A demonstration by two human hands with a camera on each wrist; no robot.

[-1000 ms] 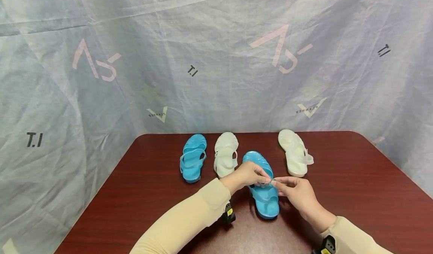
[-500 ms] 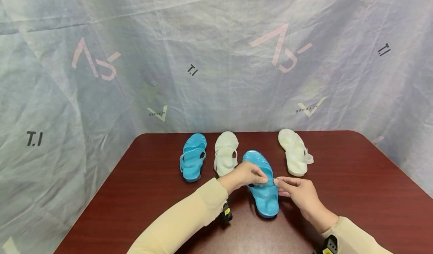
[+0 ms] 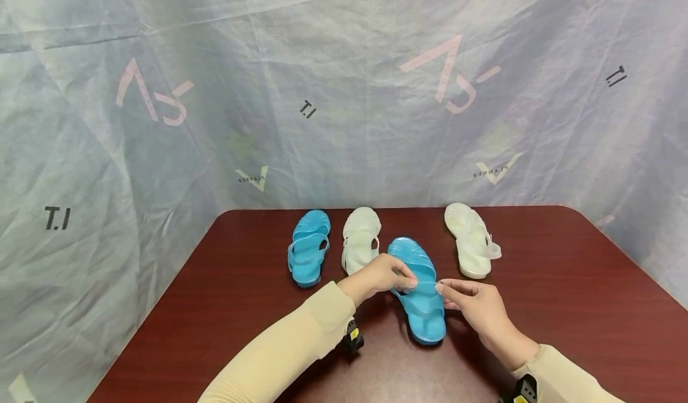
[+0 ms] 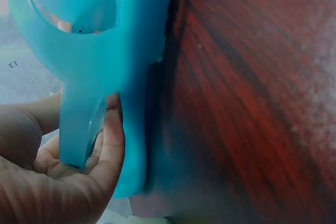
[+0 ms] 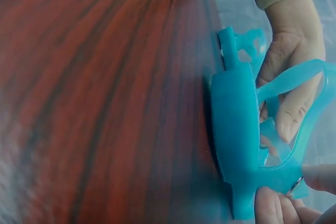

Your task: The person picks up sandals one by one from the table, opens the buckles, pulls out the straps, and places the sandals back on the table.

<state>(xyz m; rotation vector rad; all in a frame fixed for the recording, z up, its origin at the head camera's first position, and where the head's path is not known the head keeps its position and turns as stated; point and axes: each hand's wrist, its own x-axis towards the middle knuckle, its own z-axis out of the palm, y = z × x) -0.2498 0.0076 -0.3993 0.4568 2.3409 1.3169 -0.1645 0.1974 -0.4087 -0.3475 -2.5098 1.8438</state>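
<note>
A blue jelly sandal [image 3: 428, 330] lies on the table between the hands, toe pointing away. My left hand [image 3: 380, 273] has its fingers curled at the sandal's left side; in the left wrist view those fingers [image 4: 112, 145] are around a blue strap [image 4: 75, 124]. At the other side my right hand [image 3: 475, 304] pinches the strap's edge with thumb and fingertips. A small metal buckle [image 5: 296, 183] shows beside the right thumb in the right wrist view. The blue strap spans the space between both hands. The left fingertips are partly hidden behind the sandal.
Another blue sandal [image 3: 309, 254] and a white sandal [image 3: 359, 245] stand to the left. A second white sandal [image 3: 473, 248] lies at the back right, its strap sticking out. All rest on a dark red wooden table [image 3: 226, 307]. A grey printed cloth [image 3: 344, 92] hangs behind.
My left hand has drawn away leftward from the right hand, widening the gap between the fingertips; the blue strap shows in that gap. The right hand stays nearly in place.
</note>
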